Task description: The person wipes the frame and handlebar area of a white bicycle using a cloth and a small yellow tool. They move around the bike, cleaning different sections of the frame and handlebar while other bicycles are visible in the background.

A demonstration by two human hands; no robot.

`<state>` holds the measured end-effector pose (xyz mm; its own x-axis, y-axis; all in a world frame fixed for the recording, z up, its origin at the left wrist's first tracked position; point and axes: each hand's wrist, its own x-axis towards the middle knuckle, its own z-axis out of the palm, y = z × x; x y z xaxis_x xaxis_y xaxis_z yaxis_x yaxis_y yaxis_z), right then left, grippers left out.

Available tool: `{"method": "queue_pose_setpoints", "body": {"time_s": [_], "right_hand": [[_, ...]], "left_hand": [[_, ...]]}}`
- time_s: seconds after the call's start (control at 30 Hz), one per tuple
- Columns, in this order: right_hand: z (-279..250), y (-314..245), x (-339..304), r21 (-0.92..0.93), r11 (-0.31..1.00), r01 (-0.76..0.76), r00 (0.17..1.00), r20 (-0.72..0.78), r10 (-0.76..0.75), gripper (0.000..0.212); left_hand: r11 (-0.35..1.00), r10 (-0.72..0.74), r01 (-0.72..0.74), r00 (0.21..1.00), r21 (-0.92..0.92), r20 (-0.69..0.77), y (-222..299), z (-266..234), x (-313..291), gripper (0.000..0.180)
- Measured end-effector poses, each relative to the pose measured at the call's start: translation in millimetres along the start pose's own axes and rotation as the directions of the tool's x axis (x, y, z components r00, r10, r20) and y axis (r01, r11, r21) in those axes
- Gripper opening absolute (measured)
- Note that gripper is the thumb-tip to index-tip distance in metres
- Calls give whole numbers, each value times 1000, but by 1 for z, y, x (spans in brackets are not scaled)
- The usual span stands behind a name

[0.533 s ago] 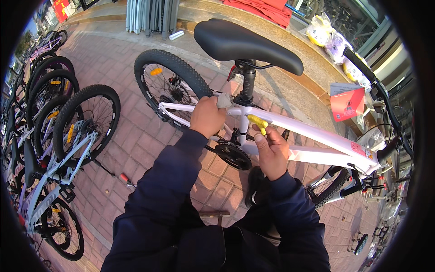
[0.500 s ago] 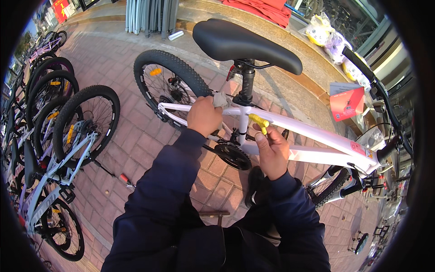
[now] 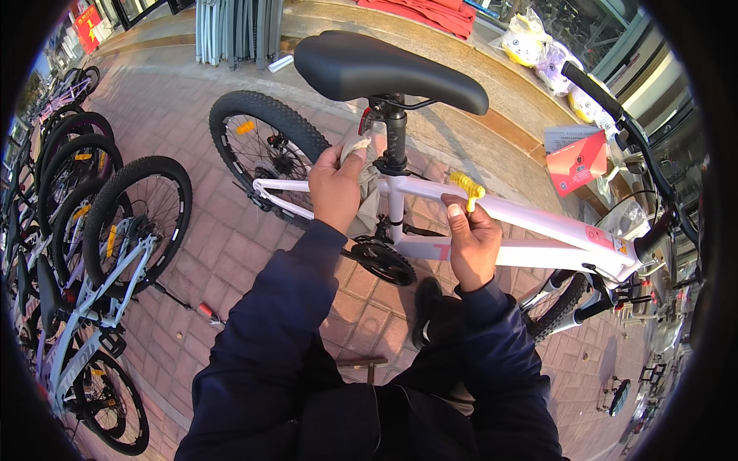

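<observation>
A pale pink-white bicycle frame stands before me, under a black saddle on a black seat post. My left hand is left of the post, fingers closed on a beige-grey cloth that hangs down behind the hand. In my right hand, a small yellow tool with a ridged handle is pinched between thumb and fingers, just by the top tube. The tool's exact kind cannot be made out. Below lies the black chainring.
Several parked bicycles line the left side. A stone step runs behind the bike. Wrapped plush toys and a red-and-grey card are at the right. A small wooden stool is close to my legs.
My left hand has drawn up and the cloth, bunched before, now hangs down more spread out. My right hand has shifted slightly right with the yellow tool. The view has moved a little.
</observation>
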<state>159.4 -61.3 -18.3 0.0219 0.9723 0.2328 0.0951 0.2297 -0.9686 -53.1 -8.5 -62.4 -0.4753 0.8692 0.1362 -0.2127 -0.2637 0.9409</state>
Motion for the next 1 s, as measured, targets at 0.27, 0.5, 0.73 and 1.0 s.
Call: {"method": "queue_pose_setpoints", "body": {"time_s": [0.27,0.5,0.73,1.0], "right_hand": [[-2,1,-4,-42,999,33,999,41,-31,22],[-2,1,-9,-44,999,-12,997,75,15,23],[-4,3,-10,-75,997,-15,992,124,24,22],[-3,2,-12,-74,997,-26,989,144,36,19]], "left_hand": [[531,597,-547,784,647,173,8,16,-19,36],[920,210,-152,969,360,-129,23,23,6,27],[865,399,-299,897,402,-191,23,38,6,25],[970,238,-217,937,107,-257,28,38,7,28]]}}
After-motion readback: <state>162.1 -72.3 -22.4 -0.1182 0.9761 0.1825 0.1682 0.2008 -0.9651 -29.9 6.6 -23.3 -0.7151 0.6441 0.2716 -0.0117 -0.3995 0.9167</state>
